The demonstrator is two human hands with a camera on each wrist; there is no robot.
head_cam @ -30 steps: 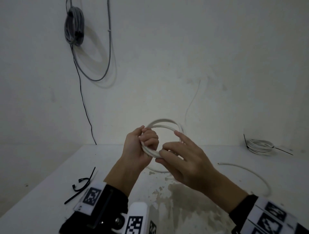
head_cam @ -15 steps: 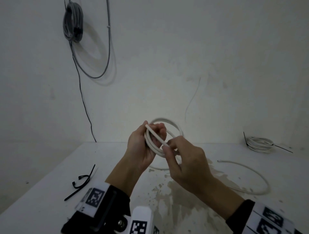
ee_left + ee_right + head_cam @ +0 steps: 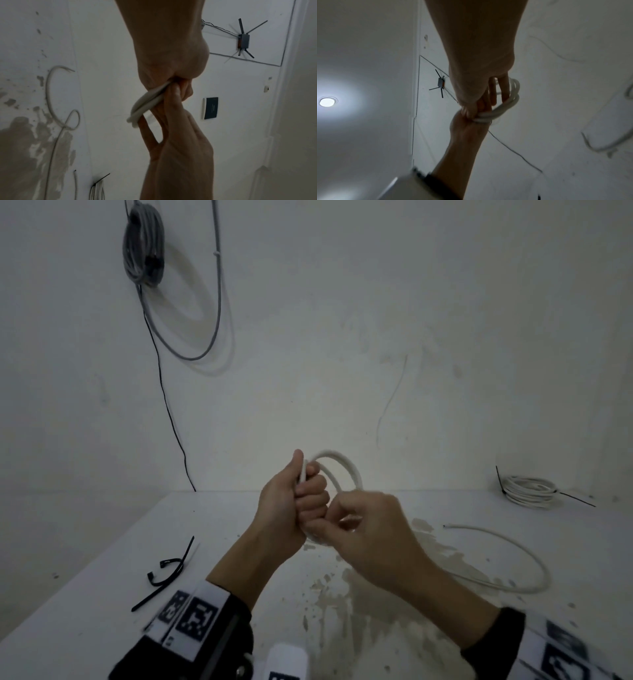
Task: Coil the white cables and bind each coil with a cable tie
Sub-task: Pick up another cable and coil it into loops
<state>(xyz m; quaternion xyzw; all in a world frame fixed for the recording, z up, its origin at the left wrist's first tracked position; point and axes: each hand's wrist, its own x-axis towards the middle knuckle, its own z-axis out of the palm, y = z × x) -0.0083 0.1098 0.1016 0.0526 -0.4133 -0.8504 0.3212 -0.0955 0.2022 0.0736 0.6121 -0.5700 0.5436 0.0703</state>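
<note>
My left hand is fisted round one side of a small white cable coil, held upright above the table. The right hand sits just below and to the right, its thumb and fingers pinching the cable at the coil's lower edge. In the left wrist view the coil comes out of the left fist and the right hand meets it from below. The right wrist view shows right fingers lying against the loops. The loose tail curves over the table on the right.
A coil bound with a black tie lies at the table's back right. Loose black cable ties lie at the left. A grey cable bundle hangs on the wall. The table top is stained under my hands.
The right hand has carried the cable round from the coil's middle down to its lower edge. The left hand has tightened into a fist on the loops.
</note>
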